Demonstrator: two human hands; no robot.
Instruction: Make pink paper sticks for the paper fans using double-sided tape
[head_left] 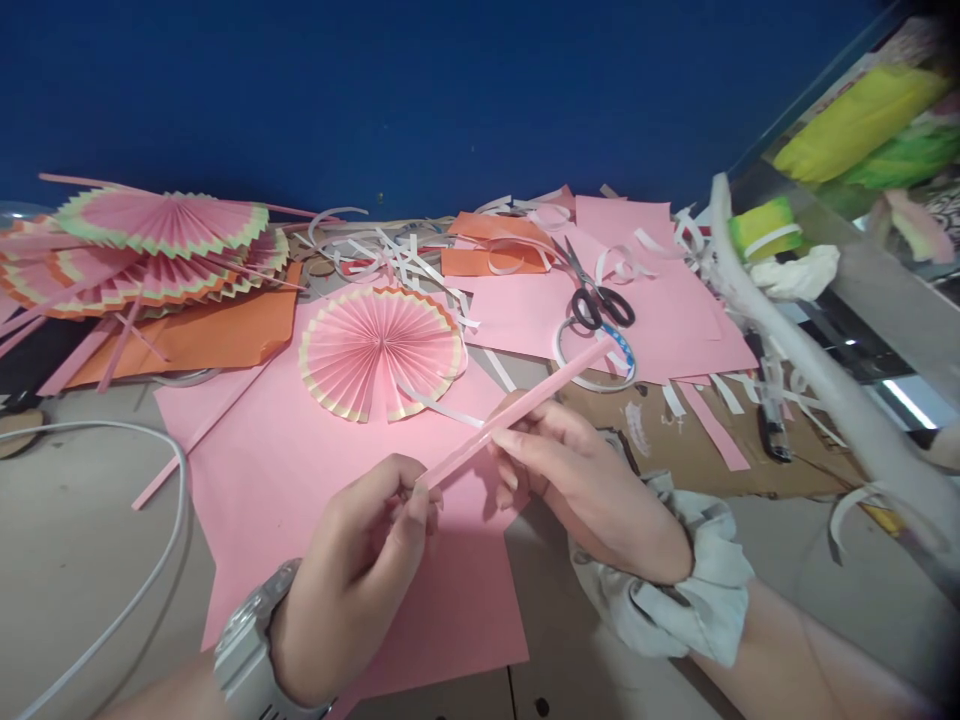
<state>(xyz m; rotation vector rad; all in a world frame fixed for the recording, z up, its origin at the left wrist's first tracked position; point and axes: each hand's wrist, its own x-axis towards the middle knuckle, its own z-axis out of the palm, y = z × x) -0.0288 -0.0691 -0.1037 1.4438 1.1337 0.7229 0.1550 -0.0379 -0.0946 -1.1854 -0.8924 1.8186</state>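
Observation:
A narrow pink paper strip [551, 387] runs slantwise between my hands, over a large pink sheet [285, 480]. My left hand [367, 550] pinches its lower end between thumb and fingers. Further up, my right hand [577, 470] grips the same strip, which sticks out beyond the fingers toward the upper right. Just behind my hands lies a pleated pink paper rosette [381, 345] with a pale yellow edge and a gap at its front. A thin white strip [450, 412] reaches from the rosette toward my right hand.
Black-handled scissors [592, 295] and a tape roll [559, 350] lie behind my right hand. Stacked pleated fans [165, 225] stand at the left over orange paper [217, 325]. A white cable [176, 520] curves at left; a pale curved bar [810, 340] crosses the right side.

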